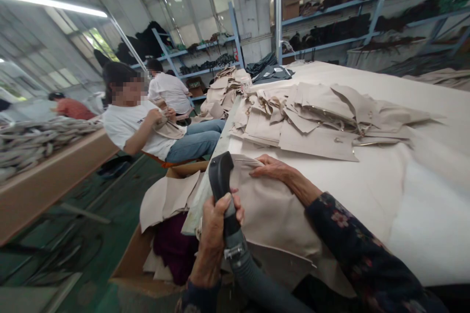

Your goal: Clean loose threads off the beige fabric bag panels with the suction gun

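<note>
My left hand [216, 220] is wrapped round the neck of a black nozzle [221, 171] with a grey corrugated hose [253, 274] running down toward me. The nozzle's curved head points up, beside the table's left edge. My right hand [270, 167] pinches the upper edge of a beige fabric piece [271, 205], which lies over the table edge and hangs toward me. The nozzle head is next to the left side of this fabric. Beyond my right hand, a loose pile of beige fabric pieces [316, 132] lies on the white table [433, 176].
Below the table's left edge stands a cardboard box [128, 264] holding beige and purple fabric. A seated person in a white shirt [125, 127] handles fabric at the left. More beige pieces [220, 90] are stacked farther back, with blue shelves [330, 10] behind.
</note>
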The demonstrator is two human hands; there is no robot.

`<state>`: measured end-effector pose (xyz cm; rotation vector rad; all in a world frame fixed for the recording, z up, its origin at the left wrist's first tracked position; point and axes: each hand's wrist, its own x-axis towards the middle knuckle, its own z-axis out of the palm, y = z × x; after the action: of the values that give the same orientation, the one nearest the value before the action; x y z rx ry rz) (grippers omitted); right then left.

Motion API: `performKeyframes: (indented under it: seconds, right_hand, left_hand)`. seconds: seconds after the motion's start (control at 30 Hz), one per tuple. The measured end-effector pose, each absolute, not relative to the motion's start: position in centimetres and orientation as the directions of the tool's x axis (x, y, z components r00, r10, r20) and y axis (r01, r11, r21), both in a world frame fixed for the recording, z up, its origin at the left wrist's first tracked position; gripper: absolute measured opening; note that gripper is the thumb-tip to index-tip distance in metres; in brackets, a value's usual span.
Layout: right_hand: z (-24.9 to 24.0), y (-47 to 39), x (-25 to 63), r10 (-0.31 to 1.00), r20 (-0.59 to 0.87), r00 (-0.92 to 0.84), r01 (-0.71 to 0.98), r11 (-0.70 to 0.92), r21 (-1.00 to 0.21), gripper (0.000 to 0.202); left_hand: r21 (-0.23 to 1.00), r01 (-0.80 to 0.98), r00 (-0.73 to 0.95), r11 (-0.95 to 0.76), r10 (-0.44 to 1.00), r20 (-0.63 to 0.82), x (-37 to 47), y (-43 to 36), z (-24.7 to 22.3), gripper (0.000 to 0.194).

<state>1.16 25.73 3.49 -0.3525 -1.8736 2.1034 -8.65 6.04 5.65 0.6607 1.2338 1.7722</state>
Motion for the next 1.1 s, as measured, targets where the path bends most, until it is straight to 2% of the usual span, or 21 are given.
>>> performKeyframes:
  seconds: [0.07, 0.23, 0.33, 0.4, 0.5, 0.6, 0.7, 0.8, 0.87, 0.97, 1.03, 1.1]
  right_hand:
    - [3.7, 25.8, 1.5, 0.444, 0.022, -0.896, -0.079, -0.112, -0.991, 0.018]
    - [4.4, 25.8, 2.0, 0.702, 0.091, -0.706, -0.175, -0.048, -0.983, 0.016]
    - [4.5, 26.1, 1.5, 0.778, 0.137, -0.613, -0.197, 0.017, -0.98, 0.018]
    - [4.4, 26.3, 0.9, 0.827, 0.194, -0.528, -0.223, 0.086, -0.971, 0.021]
    - [4.6, 26.0, 0.3, 0.87, 0.358, -0.338, -0.225, 0.295, -0.929, 0.025]
    - [5.0, 25.3, -0.1, 0.844, 0.512, -0.158, -0.165, 0.489, -0.857, 0.029]
    - [4.9, 25.0, -0.1, 0.846, 0.532, -0.034, -0.078, 0.528, -0.845, 0.024]
    - [4.3, 25.3, 1.1, 0.891, 0.435, -0.127, 0.285, 0.453, -0.845, 0.025]
    - [3.9, 25.3, 2.4, 0.913, 0.366, -0.183, 0.529, 0.405, -0.746, 0.023]
    - [4.0, 25.1, 3.7, 0.872, 0.453, -0.183, 0.755, 0.42, -0.504, 0.046]
    - [4.4, 25.2, 3.3, 0.803, 0.494, -0.334, 0.819, 0.507, -0.27, 0.045]
    - [4.7, 25.9, 1.6, 0.723, 0.42, -0.549, 0.748, 0.649, -0.139, 0.04]
  left_hand:
    - [0.923, -0.335, -0.54, -0.189, 0.841, -0.024, -9.9, 5.3, 5.9, 0.029]
    - [0.912, -0.355, -0.593, -0.204, 0.804, -0.051, -11.6, 2.0, 6.3, 0.031]
    - [0.915, -0.352, -0.62, -0.198, 0.782, -0.069, -11.5, 0.6, 6.5, 0.031]
    - [0.915, -0.355, -0.631, -0.192, 0.771, -0.083, -11.3, 0.1, 6.7, 0.031]
    - [0.906, -0.379, -0.622, -0.19, 0.777, -0.097, -11.3, -0.1, 6.7, 0.032]
    - [0.896, -0.39, -0.588, -0.21, 0.806, -0.067, -11.4, 0.4, 6.4, 0.032]
    - [0.89, -0.398, -0.566, -0.223, 0.823, -0.046, -11.5, 1.1, 5.8, 0.03]
    - [0.892, -0.404, -0.554, -0.203, 0.83, -0.062, -11.2, 1.5, 5.5, 0.029]
    - [0.894, -0.404, -0.546, -0.196, 0.835, -0.064, -10.9, 1.6, 5.4, 0.029]
    - [0.898, -0.401, -0.547, -0.181, 0.834, -0.076, -10.4, 1.4, 5.4, 0.029]
    - [0.896, -0.41, -0.554, -0.17, 0.827, -0.096, -10.1, 1.3, 5.4, 0.029]
    - [0.89, -0.428, -0.547, -0.155, 0.829, -0.119, -10.0, 1.2, 5.2, 0.028]
